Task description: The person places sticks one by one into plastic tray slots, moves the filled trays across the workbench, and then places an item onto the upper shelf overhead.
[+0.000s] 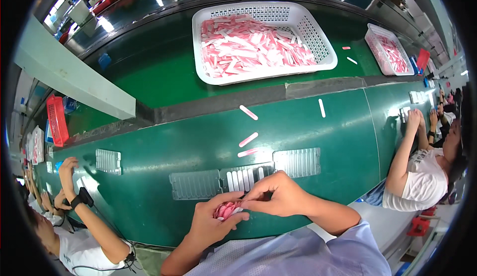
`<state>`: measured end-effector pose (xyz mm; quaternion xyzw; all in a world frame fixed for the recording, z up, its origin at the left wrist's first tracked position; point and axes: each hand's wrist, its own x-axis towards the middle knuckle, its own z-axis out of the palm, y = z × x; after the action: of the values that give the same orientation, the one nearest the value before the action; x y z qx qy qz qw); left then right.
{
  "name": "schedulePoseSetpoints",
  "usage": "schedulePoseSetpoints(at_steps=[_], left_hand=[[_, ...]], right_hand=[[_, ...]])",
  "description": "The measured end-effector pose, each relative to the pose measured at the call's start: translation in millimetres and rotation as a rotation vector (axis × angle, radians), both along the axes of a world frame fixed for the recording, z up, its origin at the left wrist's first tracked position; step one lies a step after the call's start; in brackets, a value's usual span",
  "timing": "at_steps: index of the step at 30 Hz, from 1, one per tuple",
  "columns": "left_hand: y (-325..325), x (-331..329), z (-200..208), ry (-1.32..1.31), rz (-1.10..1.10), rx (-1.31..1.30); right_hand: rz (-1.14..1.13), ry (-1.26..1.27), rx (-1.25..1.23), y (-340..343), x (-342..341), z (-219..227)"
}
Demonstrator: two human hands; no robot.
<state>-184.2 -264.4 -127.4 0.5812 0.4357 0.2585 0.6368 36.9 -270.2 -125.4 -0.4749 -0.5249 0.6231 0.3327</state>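
Pink-and-white strips [227,210] sit bundled at lower centre, the left hand [204,222] curling its fingers round them; the right hand [278,195] reaches their edge, though I can't tell whether its fingertips pinch one. A loose cradle should free singles cleanly. Mid-frame: three clear trays [195,185], four loose strips [248,139].

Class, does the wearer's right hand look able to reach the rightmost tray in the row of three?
Probably yes: the tray lies just beyond the right hand, and nothing visible blocks the way, though it looks occupied.
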Motion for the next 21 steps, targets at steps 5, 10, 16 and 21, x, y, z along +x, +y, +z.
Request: schedulePoseSetpoints(at_steps=[5,10,16,21], left_hand=[[1.2,3.2,5.3,0.042,0.027,-0.123],[-1.2,-0.3,-0.4,0.104,0.032,-0.045],[-0.8,-3.2,0.0,0.169,-0.029,0.065],[4.8,-5.1,-1.1,-0.199,0.061,-0.312]], right_hand=[[0.04,-0.064,0.078,1.6,-3.7,6.8],[0.021,-0.073,0.042,-0.9,-6.7,9.1],[0.002,-0.024,0.015,-1.3,-7.1,-7.5],[-0.033,0.001,0.11,-0.7,-1.7,-3.6]])
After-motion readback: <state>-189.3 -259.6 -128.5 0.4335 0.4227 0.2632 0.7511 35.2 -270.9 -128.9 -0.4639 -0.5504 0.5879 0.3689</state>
